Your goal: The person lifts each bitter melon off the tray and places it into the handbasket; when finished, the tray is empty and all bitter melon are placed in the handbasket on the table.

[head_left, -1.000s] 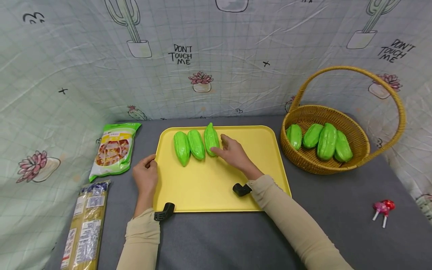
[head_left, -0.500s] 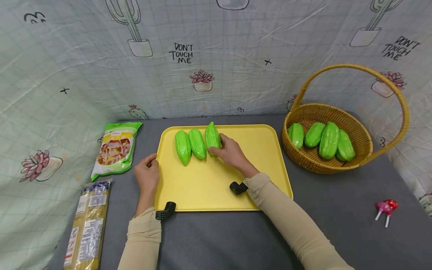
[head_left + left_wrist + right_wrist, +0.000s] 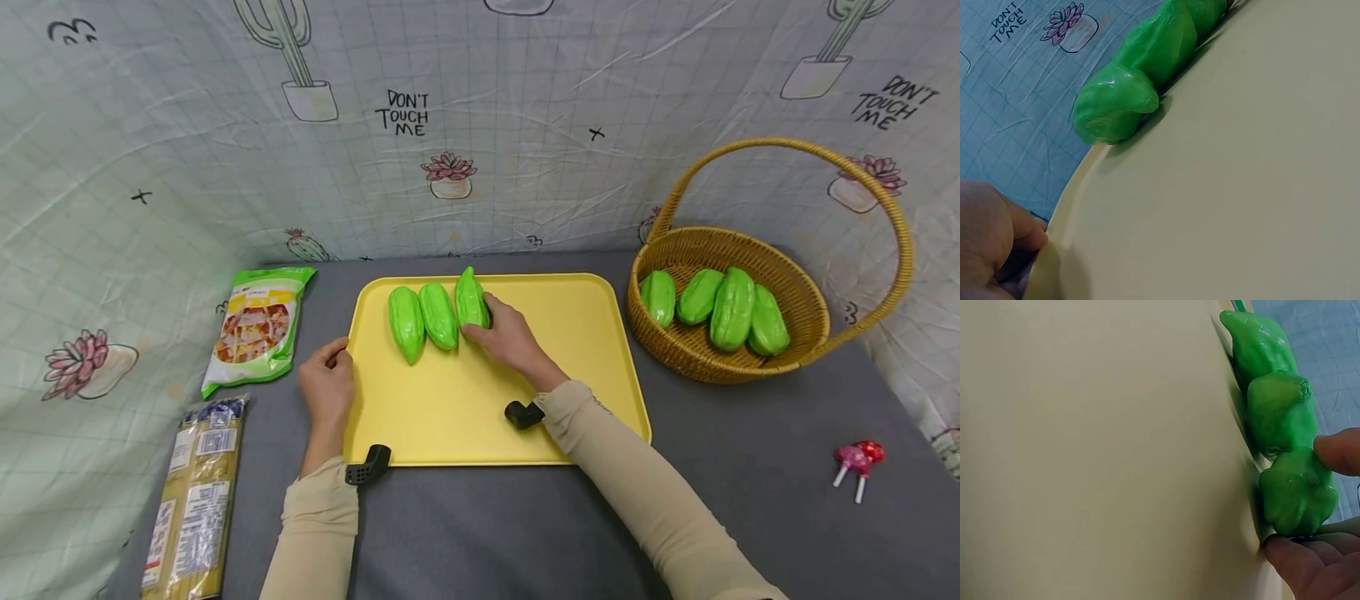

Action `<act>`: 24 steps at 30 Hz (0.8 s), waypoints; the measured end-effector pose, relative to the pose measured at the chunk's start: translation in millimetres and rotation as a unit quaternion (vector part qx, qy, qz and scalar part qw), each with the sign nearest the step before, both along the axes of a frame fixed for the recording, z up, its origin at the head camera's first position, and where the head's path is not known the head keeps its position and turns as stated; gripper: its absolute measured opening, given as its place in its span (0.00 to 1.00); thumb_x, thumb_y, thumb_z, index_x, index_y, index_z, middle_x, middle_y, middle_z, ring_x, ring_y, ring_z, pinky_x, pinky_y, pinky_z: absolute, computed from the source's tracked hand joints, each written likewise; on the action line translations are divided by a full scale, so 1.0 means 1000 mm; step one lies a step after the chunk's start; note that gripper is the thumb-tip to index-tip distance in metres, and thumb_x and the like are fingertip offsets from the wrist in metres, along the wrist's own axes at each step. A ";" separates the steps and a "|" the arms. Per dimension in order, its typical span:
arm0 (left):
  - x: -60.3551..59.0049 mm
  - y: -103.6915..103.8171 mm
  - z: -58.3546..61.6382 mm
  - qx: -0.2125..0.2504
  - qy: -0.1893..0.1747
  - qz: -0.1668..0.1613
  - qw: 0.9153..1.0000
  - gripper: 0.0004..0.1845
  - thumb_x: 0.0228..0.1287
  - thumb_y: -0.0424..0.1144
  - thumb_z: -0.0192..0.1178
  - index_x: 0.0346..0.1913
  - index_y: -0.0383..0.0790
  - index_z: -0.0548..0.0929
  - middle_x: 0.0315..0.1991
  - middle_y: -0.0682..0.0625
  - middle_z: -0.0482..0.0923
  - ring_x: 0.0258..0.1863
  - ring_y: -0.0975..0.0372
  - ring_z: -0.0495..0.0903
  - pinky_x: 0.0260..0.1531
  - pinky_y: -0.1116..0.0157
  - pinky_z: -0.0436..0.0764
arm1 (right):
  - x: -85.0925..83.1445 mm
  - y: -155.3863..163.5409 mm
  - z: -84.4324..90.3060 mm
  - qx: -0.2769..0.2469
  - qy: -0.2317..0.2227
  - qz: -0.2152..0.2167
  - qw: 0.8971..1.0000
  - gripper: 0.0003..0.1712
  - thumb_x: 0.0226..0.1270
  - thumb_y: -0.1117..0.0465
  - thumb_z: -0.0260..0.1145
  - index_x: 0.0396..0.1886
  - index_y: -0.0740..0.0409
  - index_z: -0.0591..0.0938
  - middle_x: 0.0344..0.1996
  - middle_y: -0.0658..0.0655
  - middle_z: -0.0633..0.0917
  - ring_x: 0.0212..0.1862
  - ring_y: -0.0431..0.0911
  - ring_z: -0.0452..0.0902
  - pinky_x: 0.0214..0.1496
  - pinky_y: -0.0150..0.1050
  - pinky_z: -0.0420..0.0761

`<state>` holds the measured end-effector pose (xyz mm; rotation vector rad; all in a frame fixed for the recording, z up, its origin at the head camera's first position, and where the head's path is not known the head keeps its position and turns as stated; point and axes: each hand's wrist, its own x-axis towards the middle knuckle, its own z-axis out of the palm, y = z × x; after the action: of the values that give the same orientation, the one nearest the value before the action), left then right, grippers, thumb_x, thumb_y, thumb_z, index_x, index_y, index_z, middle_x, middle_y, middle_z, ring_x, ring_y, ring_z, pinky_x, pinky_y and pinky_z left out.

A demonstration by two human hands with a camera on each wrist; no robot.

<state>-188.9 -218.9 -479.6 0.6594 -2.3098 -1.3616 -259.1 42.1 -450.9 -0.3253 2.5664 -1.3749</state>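
Yellow tray (image 3: 570, 333) is the anchor here — the left hand (image 3: 327, 385) pinches its left rim, apparently to steady it, while the right hand (image 3: 508, 336) curls round the third green gourd (image 3: 470, 298), rightmost of the row at the tray's far-left corner.

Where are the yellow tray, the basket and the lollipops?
yellow tray (image 3: 480, 417), head view, bare middle of its floor
basket (image 3: 795, 302), head view, woven right wall
lollipops (image 3: 858, 456), head view, the red wrapped heads
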 end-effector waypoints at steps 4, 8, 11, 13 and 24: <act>0.000 0.000 0.000 0.004 -0.001 0.000 1.000 0.17 0.76 0.32 0.51 0.58 0.30 0.85 0.58 0.33 0.83 0.56 0.46 0.82 0.48 0.61 0.76 | 0.000 0.001 -0.001 0.002 0.001 0.000 1.000 0.41 0.73 0.55 0.64 0.80 0.63 0.61 0.59 0.65 0.81 0.56 0.55 0.79 0.62 0.50 0.78; 0.000 0.000 0.001 0.005 -0.003 -0.001 1.000 0.17 0.76 0.32 0.51 0.58 0.30 0.85 0.58 0.33 0.83 0.56 0.46 0.82 0.45 0.68 0.73 | 0.000 0.002 -0.002 0.004 0.003 0.003 1.000 0.42 0.74 0.54 0.64 0.80 0.64 0.60 0.58 0.66 0.82 0.55 0.55 0.79 0.60 0.50 0.78; 0.001 0.001 0.002 0.007 -0.004 -0.003 1.000 0.17 0.76 0.32 0.51 0.59 0.30 0.85 0.58 0.33 0.83 0.57 0.46 0.82 0.43 0.72 0.71 | 0.001 0.002 -0.001 0.006 0.005 0.004 1.000 0.42 0.74 0.54 0.64 0.80 0.64 0.59 0.60 0.66 0.81 0.56 0.56 0.79 0.61 0.50 0.78; 0.001 0.001 0.002 0.008 -0.004 -0.002 1.000 0.17 0.76 0.32 0.51 0.59 0.30 0.85 0.58 0.33 0.82 0.57 0.46 0.81 0.43 0.72 0.70 | 0.002 0.003 0.001 0.007 0.005 0.005 1.000 0.42 0.74 0.54 0.64 0.80 0.64 0.59 0.61 0.66 0.80 0.58 0.56 0.79 0.62 0.50 0.78; 0.001 0.002 0.001 0.010 0.002 0.002 1.000 0.17 0.76 0.31 0.52 0.58 0.30 0.85 0.58 0.33 0.83 0.56 0.47 0.82 0.40 0.77 0.69 | 0.004 0.006 0.004 0.004 0.004 0.000 1.000 0.42 0.74 0.54 0.64 0.80 0.64 0.59 0.64 0.67 0.79 0.59 0.56 0.78 0.63 0.50 0.78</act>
<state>-188.4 -217.3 -478.7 0.6655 -2.2936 -1.3856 -254.7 48.3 -447.1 -0.3304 2.5776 -1.3646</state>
